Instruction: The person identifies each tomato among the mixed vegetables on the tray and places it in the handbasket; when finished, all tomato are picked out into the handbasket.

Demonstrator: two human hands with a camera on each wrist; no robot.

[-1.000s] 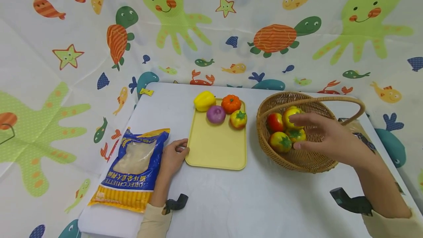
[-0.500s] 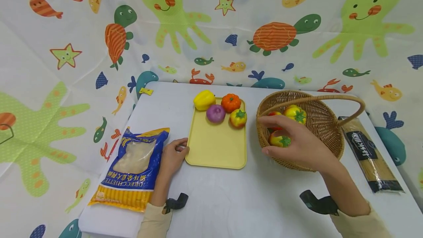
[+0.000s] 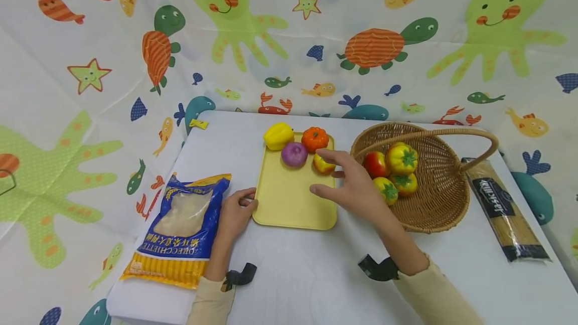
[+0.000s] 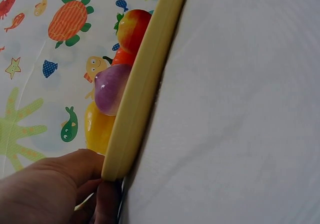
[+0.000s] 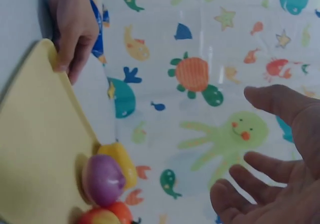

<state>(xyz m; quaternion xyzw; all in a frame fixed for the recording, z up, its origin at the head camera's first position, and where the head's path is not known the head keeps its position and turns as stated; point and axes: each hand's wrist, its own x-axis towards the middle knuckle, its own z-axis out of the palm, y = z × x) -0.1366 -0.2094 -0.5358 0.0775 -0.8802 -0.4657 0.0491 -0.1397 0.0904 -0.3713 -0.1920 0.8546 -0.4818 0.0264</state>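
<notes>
My left hand [image 3: 235, 214] pinches the left edge of a yellow tray [image 3: 293, 204]; in the left wrist view the thumb [image 4: 82, 164] lies at the rim. Along the tray's far end sit a yellow bell pepper [image 3: 278, 137], a small orange pumpkin [image 3: 315, 139], a purple onion [image 3: 294, 155] and a red-and-yellow fruit [image 3: 321, 166]. My right hand [image 3: 356, 189] hovers over the tray's right edge, thumb and fingers spread with nothing between them, partly covering that fruit. In the right wrist view, the right hand [image 5: 280, 169] also shows spread fingers.
A wicker basket [image 3: 442, 184] with a tall handle stands at the right and holds several red and yellow fruits [image 3: 402, 158]. Beyond it lies a pack of spaghetti [image 3: 506, 214]. A blue-and-yellow pasta bag [image 3: 180, 234] lies left of the tray. A patterned cloth [image 3: 316, 39] hangs behind.
My right hand has moved left from over the basket to the tray's right edge, fingers spread throughout. The spaghetti pack and basket fruits are now uncovered. The left hand has stayed at the tray.
</notes>
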